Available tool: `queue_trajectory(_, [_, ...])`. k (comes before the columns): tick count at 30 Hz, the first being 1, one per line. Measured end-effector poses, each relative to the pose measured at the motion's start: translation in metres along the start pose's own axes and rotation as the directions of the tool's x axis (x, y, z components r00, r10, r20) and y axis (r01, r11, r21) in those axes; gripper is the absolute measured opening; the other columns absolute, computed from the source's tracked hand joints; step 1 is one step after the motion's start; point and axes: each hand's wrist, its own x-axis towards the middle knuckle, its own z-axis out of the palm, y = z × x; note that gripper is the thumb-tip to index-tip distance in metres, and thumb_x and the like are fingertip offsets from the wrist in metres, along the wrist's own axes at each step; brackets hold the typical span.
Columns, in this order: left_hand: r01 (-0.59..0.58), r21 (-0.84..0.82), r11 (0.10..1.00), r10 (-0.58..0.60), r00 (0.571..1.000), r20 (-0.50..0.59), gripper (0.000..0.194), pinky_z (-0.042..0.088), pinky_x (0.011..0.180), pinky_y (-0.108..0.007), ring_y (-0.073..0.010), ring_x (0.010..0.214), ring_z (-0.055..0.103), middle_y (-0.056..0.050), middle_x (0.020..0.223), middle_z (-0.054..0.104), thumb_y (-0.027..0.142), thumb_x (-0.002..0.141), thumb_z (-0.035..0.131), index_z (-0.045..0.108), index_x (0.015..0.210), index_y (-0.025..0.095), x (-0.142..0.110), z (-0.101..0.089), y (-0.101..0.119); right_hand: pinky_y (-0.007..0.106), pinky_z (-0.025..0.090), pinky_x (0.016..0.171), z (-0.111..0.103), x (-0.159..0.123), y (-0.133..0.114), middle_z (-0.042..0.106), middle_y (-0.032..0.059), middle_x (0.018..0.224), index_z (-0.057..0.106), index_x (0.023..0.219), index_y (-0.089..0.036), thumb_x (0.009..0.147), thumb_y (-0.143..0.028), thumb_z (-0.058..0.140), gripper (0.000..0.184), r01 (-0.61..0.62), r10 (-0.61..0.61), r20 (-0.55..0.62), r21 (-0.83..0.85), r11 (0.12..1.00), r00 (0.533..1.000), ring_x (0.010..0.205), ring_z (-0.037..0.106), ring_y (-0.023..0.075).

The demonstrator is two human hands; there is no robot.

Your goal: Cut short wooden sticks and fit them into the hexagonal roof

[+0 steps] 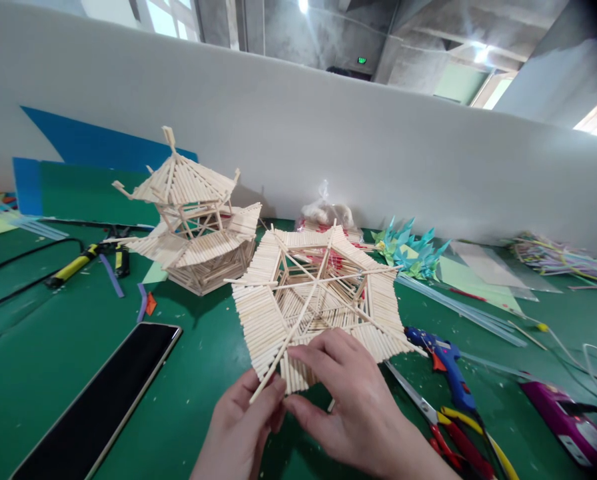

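Observation:
A hexagonal roof frame [318,293] made of thin wooden sticks is tilted up above the green table [53,347]. My left hand [243,427] pinches its near lower edge next to a long stick that juts out. My right hand [353,393] grips the same near edge, fingers spread over the sticks. Behind it to the left stands a two-tier pavilion model [193,220] of the same sticks, upright on the table.
A dark phone [103,400] lies at the near left. A blue glue gun [446,363], scissors [438,420] and a purple tool [563,413] lie to the right. Yellow-handled pliers [83,260], cables, glue sticks [458,307], teal paper shapes [408,250] and a white partition wall [328,133] lie behind.

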Motion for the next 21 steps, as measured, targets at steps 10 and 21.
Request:
queue_trajectory(10, [0.012, -0.023, 1.0, -0.013, 1.0, -0.016, 0.014, 0.042, 0.055, -0.022, -0.0125, 0.059, 0.05, 0.002, 0.062, 0.063, 0.019, 0.064, 0.073, 0.072, 0.078, 0.019, -0.0006, 0.0027, 0.0012, 0.033, 0.041, 0.069, -0.0002, 0.0019, 0.0005, 0.058, 0.0047, 0.091, 0.056, 0.108, -0.02, 0.074, -0.025, 0.059, 0.034, -0.002, 0.002, 0.006, 0.01, 1.0, 1.0, 0.082, 0.05, 0.0191])
queue_trajectory(21, [0.015, -0.04, 0.999, -0.017, 0.999, -0.043, 0.005, 0.041, 0.049, -0.02, -0.0102, 0.051, 0.046, 0.004, 0.055, 0.055, 0.019, 0.063, 0.073, 0.07, 0.066, 0.018, -0.0002, -0.0017, -0.0016, 0.034, 0.043, 0.07, -0.0015, -0.0032, 0.0003, 0.058, 0.0052, 0.091, 0.055, 0.109, -0.02, 0.073, -0.027, 0.062, 0.038, -0.002, 0.003, -0.009, 0.007, 1.0, 1.0, 0.081, 0.051, 0.0194])
